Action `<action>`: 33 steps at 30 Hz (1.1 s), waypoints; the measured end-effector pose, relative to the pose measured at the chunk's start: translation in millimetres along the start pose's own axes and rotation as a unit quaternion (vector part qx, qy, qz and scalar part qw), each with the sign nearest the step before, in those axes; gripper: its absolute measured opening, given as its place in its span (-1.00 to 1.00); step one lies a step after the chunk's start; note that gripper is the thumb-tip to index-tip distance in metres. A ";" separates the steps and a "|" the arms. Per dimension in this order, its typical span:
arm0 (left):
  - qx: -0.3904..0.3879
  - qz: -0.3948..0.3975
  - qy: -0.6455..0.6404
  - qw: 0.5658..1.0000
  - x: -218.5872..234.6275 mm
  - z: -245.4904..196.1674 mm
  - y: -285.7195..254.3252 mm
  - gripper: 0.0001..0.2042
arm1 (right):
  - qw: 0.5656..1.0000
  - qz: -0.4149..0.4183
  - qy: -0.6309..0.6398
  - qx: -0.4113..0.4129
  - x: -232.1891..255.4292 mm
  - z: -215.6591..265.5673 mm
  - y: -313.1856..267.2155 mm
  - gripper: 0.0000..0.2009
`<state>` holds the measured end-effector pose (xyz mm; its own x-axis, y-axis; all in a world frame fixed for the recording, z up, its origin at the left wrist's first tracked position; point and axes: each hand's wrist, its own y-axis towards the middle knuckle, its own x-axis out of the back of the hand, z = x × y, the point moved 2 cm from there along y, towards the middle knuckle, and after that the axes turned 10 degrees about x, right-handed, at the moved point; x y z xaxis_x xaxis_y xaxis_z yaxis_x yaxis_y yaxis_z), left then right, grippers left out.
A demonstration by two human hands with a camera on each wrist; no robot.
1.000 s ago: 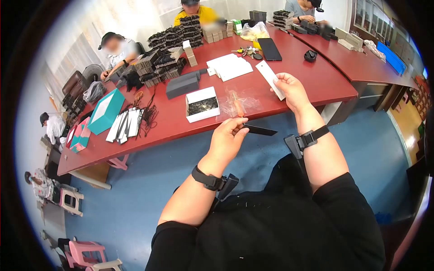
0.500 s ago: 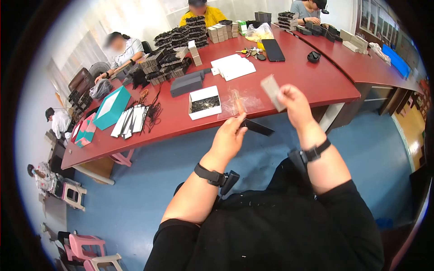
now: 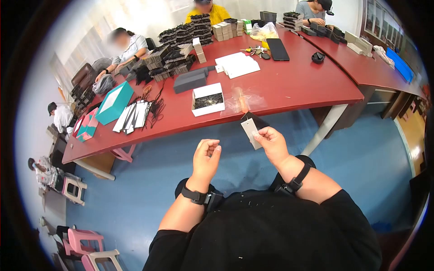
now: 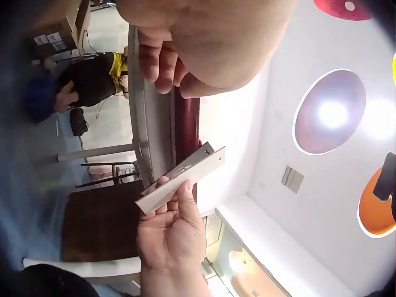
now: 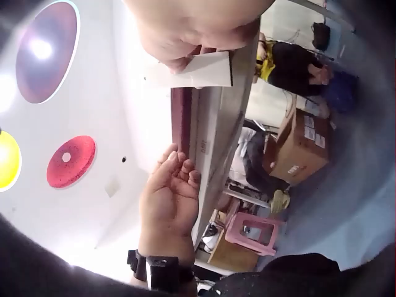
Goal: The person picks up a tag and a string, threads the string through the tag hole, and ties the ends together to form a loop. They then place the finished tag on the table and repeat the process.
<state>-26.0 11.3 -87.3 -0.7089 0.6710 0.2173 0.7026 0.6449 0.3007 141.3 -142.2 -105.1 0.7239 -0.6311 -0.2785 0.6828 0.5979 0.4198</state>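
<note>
In the head view my right hand (image 3: 273, 145) pinches a light card (image 3: 251, 133) with a hole near its upper end, beyond the table's front edge. A black strip (image 3: 258, 119) shows behind that card; the left wrist view shows a darker printed piece (image 4: 201, 154) beside the pale card (image 4: 176, 190), both at the fingers of my right hand (image 4: 170, 238). My left hand (image 3: 205, 159) is held up apart from them, empty, fingers loosely bent. On the table lie an orange-handled tool (image 3: 243, 104) on clear plastic and a white box (image 3: 209, 111) holding small dark pieces.
White cards (image 3: 237, 66), a grey block (image 3: 190, 81), a phone (image 3: 277, 49) and keys (image 3: 254, 50) lie farther back on the red table (image 3: 298, 86). Black-and-white strips (image 3: 132, 116) and a teal box (image 3: 114, 103) stand left. Several people sit around.
My left hand has let go of the black strip and drawn back toward the body. My right hand has brought its card left and nearer, in front of the strip.
</note>
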 end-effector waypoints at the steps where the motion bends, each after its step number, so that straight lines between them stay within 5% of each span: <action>1: 0.001 -0.001 0.000 1.000 1.6 3.2 -4.5 -0.84 | 1.000 0.001 0.000 -0.001 0.1 -3.2 -2.6 -0.90; 7: 0.022 -0.011 0.010 1.000 12.3 5.4 -13.3 -0.88 | 0.999 -0.013 0.047 -0.014 -0.2 -4.0 7.2 -0.91; 11: -0.055 -0.031 0.096 0.993 19.9 -4.1 -13.1 -0.87 | 0.965 0.056 -0.216 -0.137 12.3 -0.4 25.9 -0.70; 12: -0.064 -0.033 0.083 0.994 25.9 -6.2 -13.0 -0.87 | 0.888 0.150 -0.420 -0.110 5.9 22.7 33.9 -0.66; 13: -0.068 -0.036 0.081 0.994 33.8 -9.4 -11.7 -0.90 | 0.762 0.228 -0.603 -0.065 2.0 48.1 40.1 -0.61; 17: -0.135 -0.146 0.236 0.951 104.8 -27.6 19.1 -0.90 | 0.893 0.050 -0.445 0.035 16.2 93.7 69.0 -0.57; 19: -0.079 -0.261 0.271 0.923 146.4 -28.0 50.1 -0.91 | 0.926 0.003 -0.370 0.070 20.7 104.7 94.0 -0.60; 22: -0.005 -0.261 0.324 0.909 182.9 -27.9 91.7 -0.87 | 0.960 0.016 -0.277 0.038 30.7 89.1 116.4 -0.70; 24: 0.141 -0.155 0.346 0.914 188.7 -25.7 102.8 -0.81 | 0.962 0.044 -0.269 0.010 34.1 84.8 122.2 -0.78; 27: 0.175 -0.141 0.403 0.887 181.7 -29.9 107.6 -0.78 | 0.948 0.062 -0.308 0.043 34.7 84.3 116.0 -0.79; 31: 0.124 -0.065 0.520 0.843 173.0 -53.3 125.5 -0.77 | 0.972 0.071 -0.226 -0.003 34.8 93.0 116.7 -0.79; 32: 0.081 -0.088 0.544 0.830 176.9 -68.0 136.5 -0.77 | 0.974 0.071 -0.214 -0.008 35.7 92.8 118.3 -0.79; 33: -0.014 -0.128 0.485 0.865 190.6 -71.8 155.5 -0.79 | 0.976 0.071 -0.204 -0.015 36.9 92.2 118.7 -0.79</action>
<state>-56.3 213.2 67.6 -0.5697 -0.1245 0.8124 0.5223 0.7083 0.4748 240.0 -140.0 14.1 0.7164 -0.6813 0.1504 0.5852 0.7041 0.4022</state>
